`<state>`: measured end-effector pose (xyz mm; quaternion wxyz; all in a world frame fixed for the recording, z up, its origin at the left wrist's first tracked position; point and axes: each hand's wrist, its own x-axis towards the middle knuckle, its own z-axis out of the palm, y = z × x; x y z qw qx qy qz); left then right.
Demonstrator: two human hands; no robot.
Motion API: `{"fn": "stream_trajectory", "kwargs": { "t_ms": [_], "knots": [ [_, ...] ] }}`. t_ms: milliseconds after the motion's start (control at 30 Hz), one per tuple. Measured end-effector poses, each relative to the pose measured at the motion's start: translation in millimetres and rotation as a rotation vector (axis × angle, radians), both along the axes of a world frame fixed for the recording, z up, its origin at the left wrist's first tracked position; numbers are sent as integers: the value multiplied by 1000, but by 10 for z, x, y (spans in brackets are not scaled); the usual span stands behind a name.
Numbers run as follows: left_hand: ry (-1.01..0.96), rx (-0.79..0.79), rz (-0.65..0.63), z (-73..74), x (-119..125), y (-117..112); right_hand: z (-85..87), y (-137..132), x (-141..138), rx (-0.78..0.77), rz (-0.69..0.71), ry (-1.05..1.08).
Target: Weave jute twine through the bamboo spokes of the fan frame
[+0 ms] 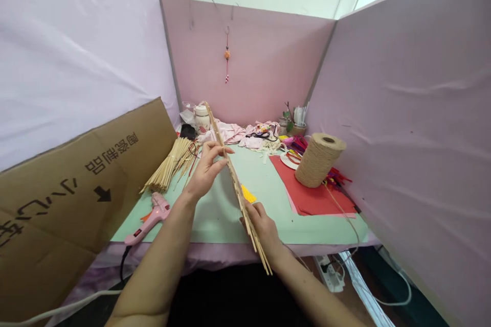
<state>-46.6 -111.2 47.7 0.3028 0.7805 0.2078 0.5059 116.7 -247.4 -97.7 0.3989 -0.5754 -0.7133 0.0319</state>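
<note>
Between both hands I hold a long piece made of thin wooden sticks point(237, 187), seen nearly edge-on and slanting from upper left to lower right. Several stick ends poke out at its near end. My left hand point(208, 167) grips the upper part with thumb and fingers. Lower down, my right hand point(264, 230) is closed on its right side; some of those fingers are hidden behind the sticks. A yellow piece point(248, 194) lies on the pale green tabletop point(215, 222) just beyond my right hand. Left of my left forearm lies a pink glue gun point(155, 214).
A bundle of loose sticks point(166, 166) lies at left beside a leaning cardboard sheet point(95, 184). At right, a twine spool point(320, 160) stands on red sheets point(307, 204). A white cup point(202, 119), cloth point(230, 133) and a potted plant point(297, 127) line the back.
</note>
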Motion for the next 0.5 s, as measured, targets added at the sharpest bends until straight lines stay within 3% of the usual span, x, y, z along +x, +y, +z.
{"fn": "stream_trajectory", "kwargs": {
  "t_ms": [133, 300, 500],
  "knots": [
    [29, -30, -100, 42, -19, -67, 33, -79, 3, -20, -48, -64],
    [30, 47, 16, 123, 23, -84, 82, -108, -15, -36, -51, -78],
    [-18, 112, 136, 193, 115, 93, -17, -202, -59, 20, -80, 270]
  ]
}}
